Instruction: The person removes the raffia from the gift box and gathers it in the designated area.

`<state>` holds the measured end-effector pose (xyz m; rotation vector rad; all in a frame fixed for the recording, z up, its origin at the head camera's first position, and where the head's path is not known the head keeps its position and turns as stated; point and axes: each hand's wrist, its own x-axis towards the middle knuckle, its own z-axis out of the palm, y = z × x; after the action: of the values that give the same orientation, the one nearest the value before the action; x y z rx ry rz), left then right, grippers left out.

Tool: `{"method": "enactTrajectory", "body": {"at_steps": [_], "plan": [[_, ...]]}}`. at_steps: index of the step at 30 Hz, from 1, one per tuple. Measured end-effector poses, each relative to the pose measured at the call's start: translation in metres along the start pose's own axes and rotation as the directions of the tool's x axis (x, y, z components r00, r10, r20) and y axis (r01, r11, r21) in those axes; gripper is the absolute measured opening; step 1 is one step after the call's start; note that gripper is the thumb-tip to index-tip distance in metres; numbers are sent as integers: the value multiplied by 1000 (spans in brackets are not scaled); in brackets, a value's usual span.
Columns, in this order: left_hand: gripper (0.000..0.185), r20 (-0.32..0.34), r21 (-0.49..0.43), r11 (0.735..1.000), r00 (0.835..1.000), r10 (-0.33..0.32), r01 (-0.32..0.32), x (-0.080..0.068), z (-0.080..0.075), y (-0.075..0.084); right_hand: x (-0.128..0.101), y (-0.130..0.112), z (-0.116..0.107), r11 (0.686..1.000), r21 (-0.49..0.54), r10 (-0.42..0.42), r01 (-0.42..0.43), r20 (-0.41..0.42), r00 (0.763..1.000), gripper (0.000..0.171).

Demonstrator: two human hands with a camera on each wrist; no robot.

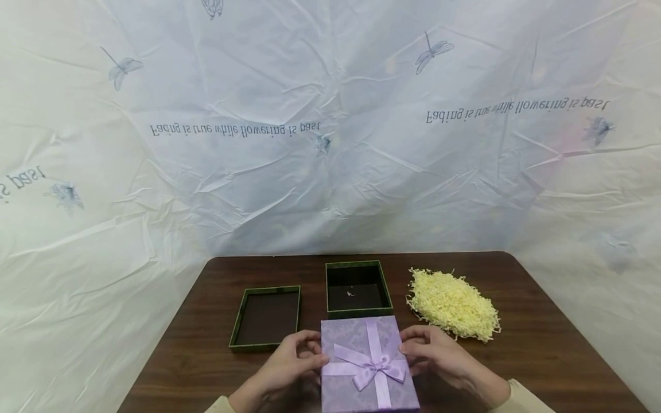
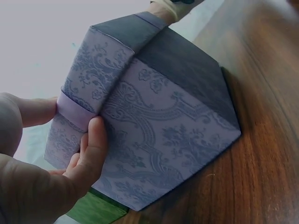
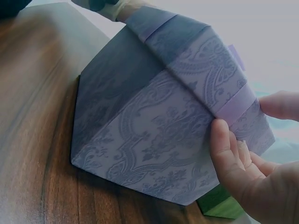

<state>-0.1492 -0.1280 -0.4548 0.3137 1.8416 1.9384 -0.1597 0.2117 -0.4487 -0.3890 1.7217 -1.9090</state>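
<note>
A purple patterned gift box (image 1: 348, 338) with a lilac ribbon bow (image 1: 379, 369) on its lid stands at the table's near edge. My left hand (image 1: 291, 362) pinches the lid's left side, thumb near the top edge and fingers at the lower rim, over the ribbon band (image 2: 77, 111). On the opposite side my right hand (image 1: 439, 358) holds the lid (image 3: 205, 70) the same way. Below the lid the box body (image 3: 154, 135) shows on both wrist views and rests on the wood. The lid sits on the body; the box's inside is hidden.
Just behind the gift box stands an open green-rimmed box (image 1: 360, 314) with a small pale scrap inside. To the left lies a shallow green-edged lid (image 1: 264, 347), inside up. Yellow shredded paper (image 1: 454, 304) is heaped at the right. A pale printed cloth (image 1: 330, 172) hangs behind the table (image 1: 206, 321).
</note>
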Motion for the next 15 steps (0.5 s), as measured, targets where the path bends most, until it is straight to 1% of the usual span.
{"method": "enactTrajectory", "body": {"at_steps": [10, 15], "plan": [[63, 0, 14, 1000, 1000, 17, -17, -3, 2, 13, -1, -11, 1, 999, -8, -50, 51, 28, 998, 34], [63, -18, 59, 997, 999, 45, -44, -4, 2, 22, -1, -21, 3, 998, -2, -66, 66, 7, 998, 32]]}}
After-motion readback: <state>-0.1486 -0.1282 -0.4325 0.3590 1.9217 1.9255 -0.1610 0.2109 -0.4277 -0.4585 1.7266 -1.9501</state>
